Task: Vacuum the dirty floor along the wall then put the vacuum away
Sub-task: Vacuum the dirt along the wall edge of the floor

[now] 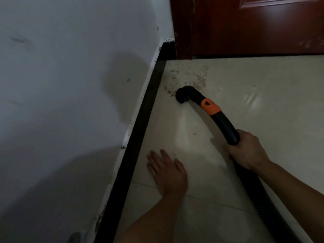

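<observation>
Curled tight round the black vacuum hose [228, 127], the right hand [247, 149] grips it below its orange collar [211, 106], while the left hand [168, 171] lies flat on the floor [263, 102], fingers straight and slightly spread, near the black skirting board [136, 137]. A white wall [61, 85] fills the left side, and the pale tiled floor runs to a dark red door [245, 28] at the far end. The hose's bent nozzle [184, 95] touches the floor close to the skirting board, at the edge of a patch of grey dirt [192, 79] before the door.
</observation>
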